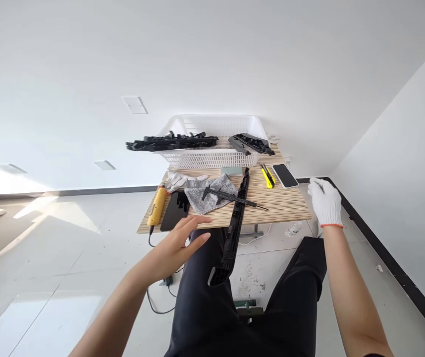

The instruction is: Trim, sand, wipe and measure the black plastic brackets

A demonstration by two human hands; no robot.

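Note:
My bare left hand [183, 238] hovers open, fingers stretched, at the near edge of a small wooden slat table [283, 206], close to a black flat device [174, 210] and a grey glove [208, 191]. My right hand [326, 202] wears a white knit glove and hangs in the air past the table's right corner, fingers loosely curled, holding nothing that I can see. A long black plastic part [237, 218] lies across the table and overhangs its front edge above my lap. A black caliper [231, 197] rests on the grey glove.
A white plastic basket [212, 158] at the table's back carries black plastic parts [171, 143] across its rim. A yellow tool [156, 207], a white glove [177, 179], a yellow utility knife [268, 176] and a phone [285, 175] lie on the table. A cable [156, 302] trails on the floor.

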